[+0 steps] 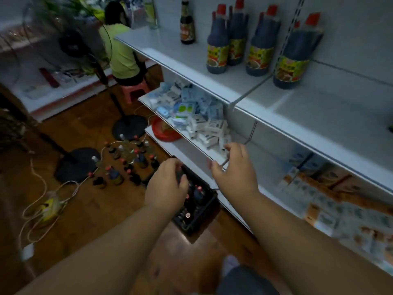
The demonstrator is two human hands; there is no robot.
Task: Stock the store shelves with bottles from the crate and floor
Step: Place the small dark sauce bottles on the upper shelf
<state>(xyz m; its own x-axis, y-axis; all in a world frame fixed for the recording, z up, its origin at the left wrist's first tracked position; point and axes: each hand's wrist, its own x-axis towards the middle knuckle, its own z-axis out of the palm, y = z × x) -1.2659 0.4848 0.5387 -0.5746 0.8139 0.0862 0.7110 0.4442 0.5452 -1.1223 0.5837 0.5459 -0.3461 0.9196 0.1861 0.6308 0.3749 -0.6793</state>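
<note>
1. Four large dark bottles with red caps (259, 41) stand on the top shelf (287, 99), and one smaller dark glass bottle (187, 22) stands apart from them, further left.
2. On the floor (89, 201), a group of about a dozen small bottles (129, 160) stands between the fan bases and the crate; the exact number I cannot tell.
3. The black crate (197, 211) sits on the floor just beside the lowest shelf, with a few red-capped bottles inside.
4. The left hand (167, 186) is over the crate, fingers curled around a dark bottle top, so this grip is closed on a bottle.
5. The right hand (234, 169) is at the edge of the middle shelf (187, 145), fingers spread and holding nothing.
6. That shelf carries a loose heap of small white and blue boxes (191, 111).
7. The floor is brown wood; two black round fan bases (129, 126) and white cables (38, 201) lie on it.
8. A person in a green shirt (119, 52) sits on a pink stool (136, 90) in the back.
</note>
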